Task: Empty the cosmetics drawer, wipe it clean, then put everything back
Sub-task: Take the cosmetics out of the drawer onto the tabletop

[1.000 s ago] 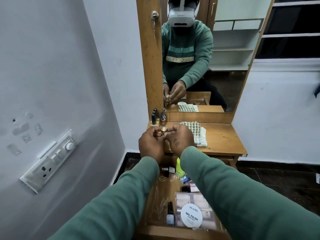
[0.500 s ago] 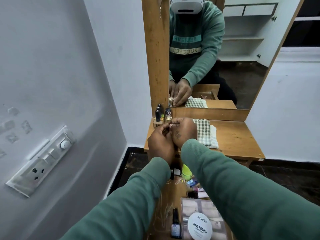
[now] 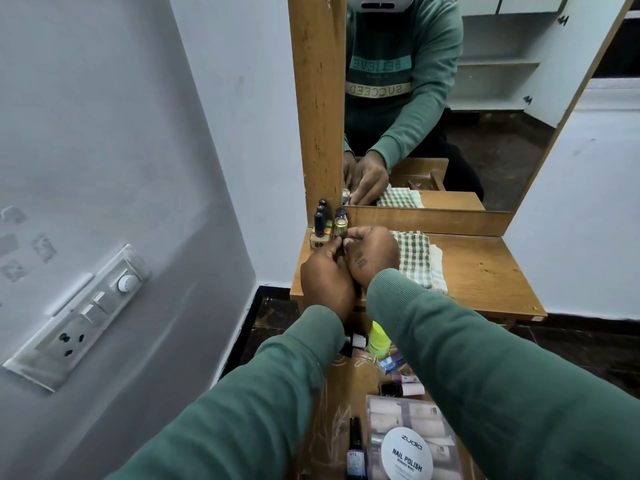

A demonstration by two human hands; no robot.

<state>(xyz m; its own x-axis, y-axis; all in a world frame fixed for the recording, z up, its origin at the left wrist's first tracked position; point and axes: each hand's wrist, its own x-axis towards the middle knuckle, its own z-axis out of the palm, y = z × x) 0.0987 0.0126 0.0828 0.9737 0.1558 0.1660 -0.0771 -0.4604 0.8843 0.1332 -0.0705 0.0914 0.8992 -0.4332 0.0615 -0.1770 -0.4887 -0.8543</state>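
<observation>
At back left corner of dresser top (image 3: 485,271): small gold-capped bottle (image 3: 340,226), upright, its lower part hidden behind fingertips. Left hand (image 3: 327,280) and right hand (image 3: 372,252) meet just below the cap; fingers of both curled in, pinching the bottle's base from either side. Bottle stands touching or just beside a cluster of black-capped bottles (image 3: 319,223) against the mirror frame. Checked cloth (image 3: 415,258) folded on the dresser top, right hand's knuckles just beside it. Mirror (image 3: 485,116) reflects both hands closed over the same spot. Below the forearms, open drawer (image 3: 348,381) holds a yellow-green bottle (image 3: 379,341), a dark nail-polish bottle (image 3: 355,448), and a round white tub (image 3: 408,452) marked NAIL POLISH. Switch panel (image 3: 79,317) on left wall.
</observation>
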